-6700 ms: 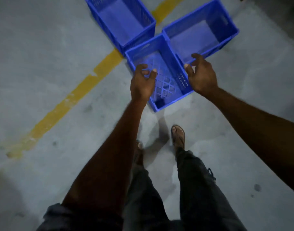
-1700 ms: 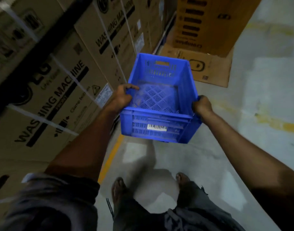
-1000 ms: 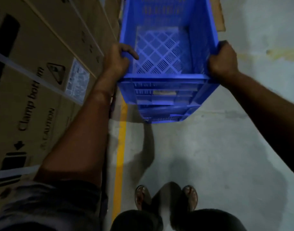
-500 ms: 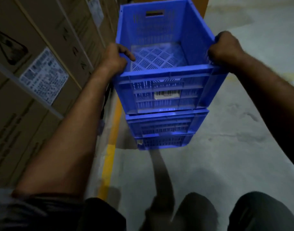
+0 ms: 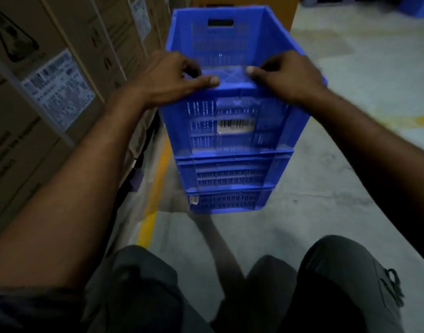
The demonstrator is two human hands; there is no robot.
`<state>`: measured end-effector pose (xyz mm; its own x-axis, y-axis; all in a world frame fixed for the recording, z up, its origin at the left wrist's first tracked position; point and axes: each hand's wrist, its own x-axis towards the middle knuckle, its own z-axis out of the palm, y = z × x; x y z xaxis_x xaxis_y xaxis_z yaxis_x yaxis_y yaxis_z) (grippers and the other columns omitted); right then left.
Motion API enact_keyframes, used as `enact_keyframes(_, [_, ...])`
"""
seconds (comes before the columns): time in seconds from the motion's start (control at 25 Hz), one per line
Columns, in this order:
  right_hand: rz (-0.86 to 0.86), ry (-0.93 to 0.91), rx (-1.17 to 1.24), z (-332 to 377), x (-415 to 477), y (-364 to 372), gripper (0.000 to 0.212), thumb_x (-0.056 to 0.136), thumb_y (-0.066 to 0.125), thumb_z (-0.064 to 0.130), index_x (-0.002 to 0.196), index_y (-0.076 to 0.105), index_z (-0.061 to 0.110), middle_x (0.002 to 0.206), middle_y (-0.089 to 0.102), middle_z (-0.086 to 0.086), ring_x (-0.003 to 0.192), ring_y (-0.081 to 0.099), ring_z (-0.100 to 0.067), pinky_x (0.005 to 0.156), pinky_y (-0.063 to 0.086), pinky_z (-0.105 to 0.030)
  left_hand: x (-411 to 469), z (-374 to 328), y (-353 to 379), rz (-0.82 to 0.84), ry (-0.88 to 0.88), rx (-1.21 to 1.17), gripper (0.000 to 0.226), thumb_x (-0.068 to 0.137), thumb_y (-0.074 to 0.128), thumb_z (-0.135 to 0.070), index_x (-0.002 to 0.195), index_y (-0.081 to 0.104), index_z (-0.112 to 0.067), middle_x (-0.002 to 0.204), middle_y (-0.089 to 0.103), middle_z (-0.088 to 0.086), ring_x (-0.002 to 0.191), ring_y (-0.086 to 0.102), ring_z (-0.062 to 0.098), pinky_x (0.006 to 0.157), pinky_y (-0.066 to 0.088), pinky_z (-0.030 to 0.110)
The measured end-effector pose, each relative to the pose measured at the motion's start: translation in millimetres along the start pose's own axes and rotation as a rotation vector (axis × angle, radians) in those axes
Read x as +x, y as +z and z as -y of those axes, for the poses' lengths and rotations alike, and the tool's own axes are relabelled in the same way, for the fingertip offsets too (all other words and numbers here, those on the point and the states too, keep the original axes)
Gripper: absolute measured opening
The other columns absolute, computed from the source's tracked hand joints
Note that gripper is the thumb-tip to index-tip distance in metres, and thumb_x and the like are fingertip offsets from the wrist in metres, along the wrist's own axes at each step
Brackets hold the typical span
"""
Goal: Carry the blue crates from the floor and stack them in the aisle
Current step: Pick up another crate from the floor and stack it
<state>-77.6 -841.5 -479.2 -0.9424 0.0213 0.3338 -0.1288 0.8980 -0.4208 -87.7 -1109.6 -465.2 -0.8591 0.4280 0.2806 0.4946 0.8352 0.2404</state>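
Note:
A blue top crate [image 5: 235, 126] with a barcode label sits nested on two more blue crates, the middle crate [image 5: 230, 174] and the bottom crate [image 5: 226, 200], forming a stack on the concrete floor. My left hand [image 5: 172, 75] grips the left part of the top crate's near rim, thumb lying along the edge. My right hand [image 5: 285, 75] holds the same rim a little to the right, fingers curled over it. The crate's inside is empty.
Large cardboard boxes [image 5: 57, 92] line the left side close to the stack. A yellow floor line [image 5: 155, 188] runs between them and the crates. A brown box [image 5: 288, 10] stands behind the stack. More blue crates [image 5: 417, 6] show far right. My knees fill the bottom.
The top crate has come down and settled onto the stack. Both hands have slid from the crate's side rims to its near rim. I have crouched lower.

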Motion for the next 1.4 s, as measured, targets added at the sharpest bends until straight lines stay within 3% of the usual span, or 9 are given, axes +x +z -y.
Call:
enact_keyframes(0.08, [0.052, -0.087, -0.08, 1, -12, 7, 0.079, 0.089, 0.039, 0.081, 0.085, 0.068, 0.008, 0.073, 0.06, -0.011, 0.07, 0.055, -0.029, 0.066, 0.04, -0.037, -10, -3, 17, 0.025, 0.049, 0.232, 0.068, 0.081, 0.058, -0.076, 0.092, 0.067, -0.01, 0.079, 0.063, 0.012, 0.073, 0.059, 0.027, 0.065, 0.039, 0.039])
enact_keyframes(0.16, [0.085, -0.192, -0.146, -4, -18, 5, 0.075, 0.084, 0.043, 0.085, 0.09, 0.068, 0.015, 0.075, 0.06, -0.008, 0.072, 0.055, -0.026, 0.066, 0.035, -0.034, -16, -8, 24, -0.034, 0.083, 0.35, 0.059, 0.081, 0.067, -0.067, 0.094, 0.063, -0.009, 0.085, 0.064, 0.021, 0.074, 0.058, 0.034, 0.062, 0.031, 0.036])
enact_keyframes(0.4, [0.079, -0.352, -0.283, -15, -20, -3, 0.054, 0.079, 0.073, 0.063, 0.109, 0.066, 0.019, 0.098, 0.07, -0.012, 0.098, 0.063, -0.037, 0.072, 0.037, -0.037, -22, -12, 13, 0.002, 0.125, 0.275, 0.052, 0.084, 0.066, -0.062, 0.103, 0.067, -0.013, 0.081, 0.061, 0.01, 0.071, 0.049, 0.023, 0.066, 0.029, 0.032])
enact_keyframes(0.68, [0.03, -0.358, -0.319, -11, -25, 4, 0.041, 0.084, 0.072, 0.054, 0.104, 0.062, 0.019, 0.104, 0.07, -0.016, 0.102, 0.062, -0.04, 0.073, 0.035, -0.04, -19, -5, 14, -0.026, 0.182, 0.306, 0.06, 0.081, 0.064, -0.065, 0.109, 0.068, -0.012, 0.091, 0.07, 0.018, 0.08, 0.064, 0.036, 0.065, 0.038, 0.035])
enact_keyframes(0.84, [0.014, -0.377, -0.333, -13, -30, 7, 0.043, 0.084, 0.068, 0.06, 0.103, 0.06, 0.023, 0.106, 0.071, -0.01, 0.106, 0.061, -0.036, 0.081, 0.04, -0.042, -16, -12, 10, 0.067, 0.094, 0.345, 0.07, 0.072, 0.052, -0.08, 0.097, 0.069, -0.017, 0.075, 0.066, 0.009, 0.069, 0.061, 0.033, 0.06, 0.044, 0.036])
enact_keyframes(0.92, [0.019, -0.365, -0.245, -14, -31, 3, 0.043, 0.085, 0.061, 0.069, 0.092, 0.056, 0.027, 0.097, 0.071, -0.006, 0.097, 0.064, -0.031, 0.071, 0.037, -0.037, -10, -21, 7, 0.138, -0.011, 0.327, 0.071, 0.07, 0.049, -0.088, 0.081, 0.068, -0.021, 0.064, 0.059, 0.003, 0.06, 0.055, 0.023, 0.055, 0.039, 0.032])
enact_keyframes(1.04, [-0.013, -0.336, -0.26, -13, -29, 3, 0.053, 0.089, 0.05, 0.074, 0.087, 0.057, 0.021, 0.087, 0.071, -0.009, 0.088, 0.066, -0.034, 0.066, 0.038, -0.037, -4, -21, 15, 0.066, -0.03, 0.354, 0.076, 0.067, 0.044, -0.095, 0.061, 0.059, -0.021, 0.055, 0.057, 0.003, 0.051, 0.051, 0.018, 0.05, 0.036, 0.03])
enact_keyframes(1.24, [-0.017, -0.342, -0.268, -12, -31, 8, 0.051, 0.092, 0.048, 0.072, 0.081, 0.052, 0.022, 0.073, 0.061, -0.003, 0.084, 0.063, -0.034, 0.07, 0.028, -0.037, -7, -15, 16, 0.037, 0.045, 0.376, 0.076, 0.07, 0.046, -0.092, 0.057, 0.051, -0.018, 0.046, 0.048, 0.003, 0.043, 0.047, 0.019, 0.046, 0.031, 0.031])
enact_keyframes(1.4, [0.04, -0.325, -0.261, -10, -32, 8, 0.048, 0.092, 0.049, 0.072, 0.082, 0.053, 0.024, 0.065, 0.046, 0.005, 0.08, 0.06, -0.031, 0.072, 0.03, -0.038, -7, -11, 13, 0.07, 0.062, 0.362, 0.068, 0.072, 0.051, -0.087, 0.066, 0.061, -0.02, 0.048, 0.047, 0.0, 0.045, 0.047, 0.016, 0.046, 0.026, 0.03])
